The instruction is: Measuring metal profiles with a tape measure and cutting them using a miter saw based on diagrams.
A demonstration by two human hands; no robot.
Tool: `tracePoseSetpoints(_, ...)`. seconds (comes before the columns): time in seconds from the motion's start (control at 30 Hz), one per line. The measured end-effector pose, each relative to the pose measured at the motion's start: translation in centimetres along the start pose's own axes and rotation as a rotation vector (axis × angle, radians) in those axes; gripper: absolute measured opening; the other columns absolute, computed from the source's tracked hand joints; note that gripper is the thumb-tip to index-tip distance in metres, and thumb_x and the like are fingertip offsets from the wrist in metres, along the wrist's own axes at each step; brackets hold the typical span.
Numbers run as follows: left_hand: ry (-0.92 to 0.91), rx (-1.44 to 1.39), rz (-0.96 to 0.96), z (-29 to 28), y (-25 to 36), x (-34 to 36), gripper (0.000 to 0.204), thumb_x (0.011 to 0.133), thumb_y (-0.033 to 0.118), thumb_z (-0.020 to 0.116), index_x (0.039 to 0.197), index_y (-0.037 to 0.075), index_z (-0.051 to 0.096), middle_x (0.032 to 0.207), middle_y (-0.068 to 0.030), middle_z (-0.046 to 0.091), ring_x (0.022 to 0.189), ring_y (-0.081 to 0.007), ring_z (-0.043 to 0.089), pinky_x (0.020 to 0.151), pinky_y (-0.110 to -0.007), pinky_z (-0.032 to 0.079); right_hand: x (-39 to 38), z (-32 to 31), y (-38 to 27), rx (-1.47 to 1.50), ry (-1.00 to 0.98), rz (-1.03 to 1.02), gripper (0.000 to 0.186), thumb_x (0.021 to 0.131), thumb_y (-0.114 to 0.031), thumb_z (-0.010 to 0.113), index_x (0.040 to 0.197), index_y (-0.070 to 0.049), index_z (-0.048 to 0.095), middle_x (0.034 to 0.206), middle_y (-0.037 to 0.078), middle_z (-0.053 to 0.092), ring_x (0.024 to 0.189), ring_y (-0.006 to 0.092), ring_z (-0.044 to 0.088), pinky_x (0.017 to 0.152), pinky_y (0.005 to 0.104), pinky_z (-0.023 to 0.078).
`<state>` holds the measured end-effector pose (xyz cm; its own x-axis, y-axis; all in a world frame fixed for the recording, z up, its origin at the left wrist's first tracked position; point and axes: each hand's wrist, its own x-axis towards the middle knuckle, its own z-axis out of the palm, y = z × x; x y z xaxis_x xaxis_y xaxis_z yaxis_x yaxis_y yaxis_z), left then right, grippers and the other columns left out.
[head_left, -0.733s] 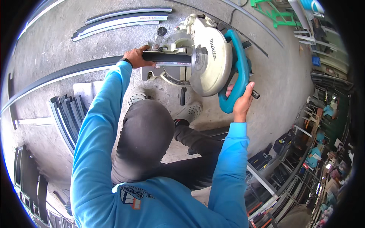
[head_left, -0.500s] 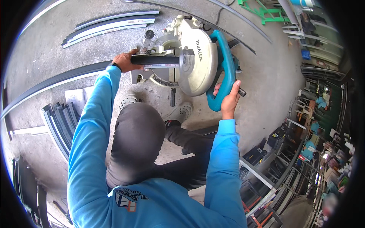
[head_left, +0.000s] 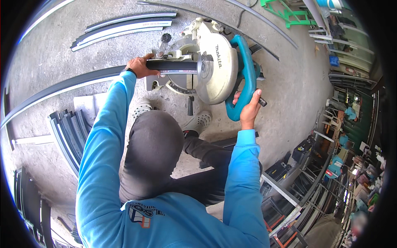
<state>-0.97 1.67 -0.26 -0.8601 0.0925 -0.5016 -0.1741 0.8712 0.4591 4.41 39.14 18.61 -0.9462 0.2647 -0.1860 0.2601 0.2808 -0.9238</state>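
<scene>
black in colour, a long profile (head_left: 91, 77) lay across the miter saw (head_left: 217, 68) and stretched out to the left. the left hand (head_left: 139, 67) had its fingers closed around it, near the saw's left side. the right hand (head_left: 250, 110) gripped the teal handle (head_left: 249, 74). short profiles (head_left: 128, 29) lay far left on the floor (head_left: 289, 87).

Clasping dark profile (head_left: 173, 65) in left grip (head_left: 139, 67), teal handle (head_left: 249, 73) of miter saw (head_left: 218, 70) in right grip (head_left: 250, 110), above concrete floor (head_left: 300, 84)
</scene>
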Motion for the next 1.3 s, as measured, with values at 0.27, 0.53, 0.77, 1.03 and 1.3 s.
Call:
tracePoseSetpoints(0.27, -0.008, -0.006, -0.020, -0.1, 0.1, 0.0, 0.098, 0.067, 0.064, 0.082, 0.148, 0.023, 0.045, 0.121, -0.0135, 0.070, 0.115, -0.0319, 0.066, 0.106, -0.042, 0.049, -0.2, 0.1, 0.4, 0.013, 0.011, 0.006, 0.072, 0.101, -0.067, 0.029, 0.090, -0.002, 0.059, 0.073, 0.010, 0.063, 0.061, 0.0192, 0.060, 0.061, 0.0327, 0.050)
tracePoseSetpoints(0.53, -0.006, -0.010, -0.012, -0.1, 0.1, -0.1, 0.099, 0.067, 0.064, 0.082, 0.149, 0.022, 0.045, 0.121, -0.0142, 0.070, 0.115, -0.0317, 0.066, 0.106, -0.042, 0.048, -0.3, 0.1, 0.7, 0.009, 0.011, 0.005, 0.073, 0.100, -0.068, 0.029, 0.092, -0.002, 0.060, 0.074, 0.010, 0.064, 0.061, 0.0190, 0.061, 0.061, 0.0323, 0.050)
tracePoseSetpoints(0.77, 0.008, 0.012, -0.022, 0.0, 0.1, -0.2, 0.101, 0.067, 0.065, 0.082, 0.150, 0.021, 0.044, 0.120, -0.0153, 0.070, 0.114, -0.0323, 0.067, 0.105, -0.042, 0.049, 0.4, -0.1, -1.0, -0.009, 0.014, 0.040, 0.074, 0.100, -0.068, 0.030, 0.092, -0.001, 0.061, 0.073, 0.011, 0.064, 0.060, 0.0192, 0.061, 0.059, 0.0327, 0.051)
tracePoseSetpoints(1.03, 0.004, -0.002, -0.006, -0.2, 0.1, -0.2, 0.099, 0.067, 0.064, 0.081, 0.149, 0.022, 0.045, 0.121, -0.0157, 0.070, 0.115, -0.0332, 0.066, 0.104, -0.043, 0.049, 0.1, 0.0, -0.4, -0.005, 0.004, 0.015, 0.073, 0.101, -0.067, 0.029, 0.091, -0.002, 0.060, 0.073, 0.011, 0.064, 0.060, 0.0188, 0.061, 0.059, 0.0326, 0.051)
tracePoseSetpoints(1.3, -0.001, 0.009, 0.004, -0.2, 0.0, -0.2, 0.099, 0.067, 0.066, 0.080, 0.149, 0.023, 0.044, 0.122, -0.0153, 0.069, 0.117, -0.0338, 0.065, 0.106, -0.044, 0.047, -0.2, 0.0, 1.2, 0.024, -0.002, -0.001, 0.072, 0.101, -0.067, 0.029, 0.091, -0.003, 0.060, 0.073, 0.011, 0.064, 0.061, 0.0188, 0.061, 0.060, 0.0324, 0.051)
